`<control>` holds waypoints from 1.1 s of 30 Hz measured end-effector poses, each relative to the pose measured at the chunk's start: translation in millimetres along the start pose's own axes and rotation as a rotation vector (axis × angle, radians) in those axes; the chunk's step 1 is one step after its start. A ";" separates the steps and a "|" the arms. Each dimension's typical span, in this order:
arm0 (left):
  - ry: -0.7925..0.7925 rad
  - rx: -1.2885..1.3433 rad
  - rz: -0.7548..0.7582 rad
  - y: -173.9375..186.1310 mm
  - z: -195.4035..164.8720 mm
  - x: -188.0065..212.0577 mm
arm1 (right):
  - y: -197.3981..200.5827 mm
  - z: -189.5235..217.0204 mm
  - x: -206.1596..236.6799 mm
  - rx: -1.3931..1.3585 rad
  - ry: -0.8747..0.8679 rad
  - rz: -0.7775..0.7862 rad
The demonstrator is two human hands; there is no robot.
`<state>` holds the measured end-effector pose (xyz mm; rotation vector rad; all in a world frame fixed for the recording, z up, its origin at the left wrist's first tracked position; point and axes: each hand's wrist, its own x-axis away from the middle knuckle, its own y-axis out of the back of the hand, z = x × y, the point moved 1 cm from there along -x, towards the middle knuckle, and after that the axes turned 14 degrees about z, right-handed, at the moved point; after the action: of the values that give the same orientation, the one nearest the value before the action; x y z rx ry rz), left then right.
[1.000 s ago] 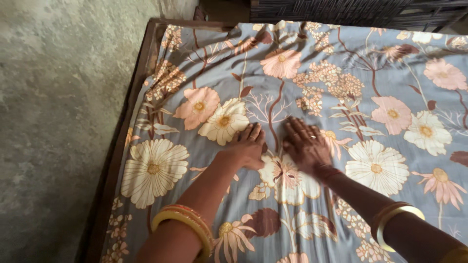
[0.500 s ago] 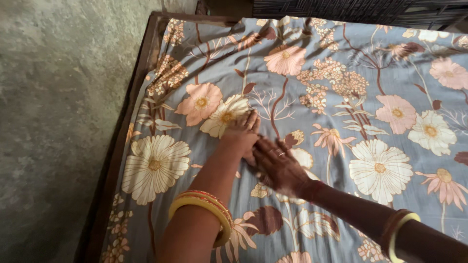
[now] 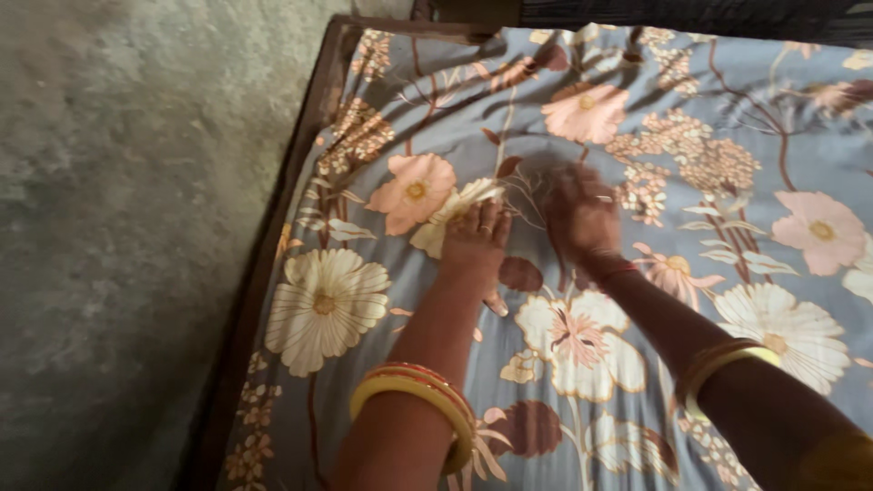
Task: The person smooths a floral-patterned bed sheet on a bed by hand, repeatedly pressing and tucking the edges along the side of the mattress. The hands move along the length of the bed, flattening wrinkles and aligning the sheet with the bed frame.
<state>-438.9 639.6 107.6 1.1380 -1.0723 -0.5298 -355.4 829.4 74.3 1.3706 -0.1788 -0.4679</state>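
I see both hands lying flat on the bedsheet (image 3: 727, 273), a grey-blue cloth with big cream, pink and brown flowers that covers the bed and reaches its left edge. My left hand (image 3: 475, 238) presses the cloth with the palm down and fingers stretched, holding nothing. My right hand (image 3: 580, 211) is just beside it, also open on the cloth, but it is blurred, so I cannot tell the fingers exactly. On the left forearm sits a yellow and red bangle (image 3: 420, 400), on the right forearm a gold bangle (image 3: 718, 364). The dark wooden bed frame (image 3: 273, 273) runs along the left, next to the grey concrete floor (image 3: 118, 227).
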 end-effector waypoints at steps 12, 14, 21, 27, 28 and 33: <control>0.089 0.100 0.224 5.3 2.6 21.8 | -4.2 44.7 -18.6 -0.122 0.059 -0.021; 0.107 0.036 0.191 0.9 2.8 22.7 | -6.4 46.0 -21.4 -0.111 0.032 -0.006; 0.081 0.023 0.172 3.9 -6.9 22.6 | -8.0 43.2 -20.7 -0.108 0.043 -0.003; 0.013 -0.012 0.089 37.6 -14.1 23.3 | 2.6 50.2 -14.8 -0.134 0.038 0.027; 0.023 0.019 0.118 44.5 -16.9 22.5 | 4.3 51.1 -14.2 -0.115 0.037 0.049; 0.067 0.017 0.194 72.7 -25.3 15.0 | 6.4 47.3 -16.8 -0.046 0.020 0.104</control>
<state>-421.9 666.5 179.3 1.0461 -1.1165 -0.3278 -387.5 794.7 92.5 1.3135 -0.2205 -0.3685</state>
